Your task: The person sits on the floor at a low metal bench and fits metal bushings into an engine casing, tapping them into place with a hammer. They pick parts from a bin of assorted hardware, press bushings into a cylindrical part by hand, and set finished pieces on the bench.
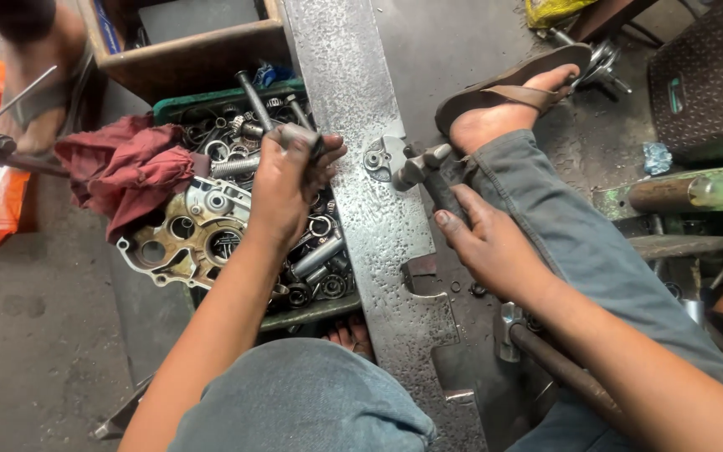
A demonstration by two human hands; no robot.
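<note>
My left hand (282, 180) hovers over a green crate (211, 99) full of bolts, bearings and rings, with its fingers closed on a small grey metal part (299, 134). My right hand (483, 238) grips the dark handle of a hammer (416, 167), whose steel head rests on a long pitted steel plate (353, 92) beside a round nut-like piece (374, 159). My right leg in blue jeans stretches out past the hammer, with the foot in a brown sandal (512, 88).
An engine cover plate (186, 230) and a dark red rag (127, 167) lie on the crate's left side. A wooden box (186, 50) stands behind it. A metal rod (558, 364) lies under my right forearm. Another person's foot (43, 125) and orange bags are at left.
</note>
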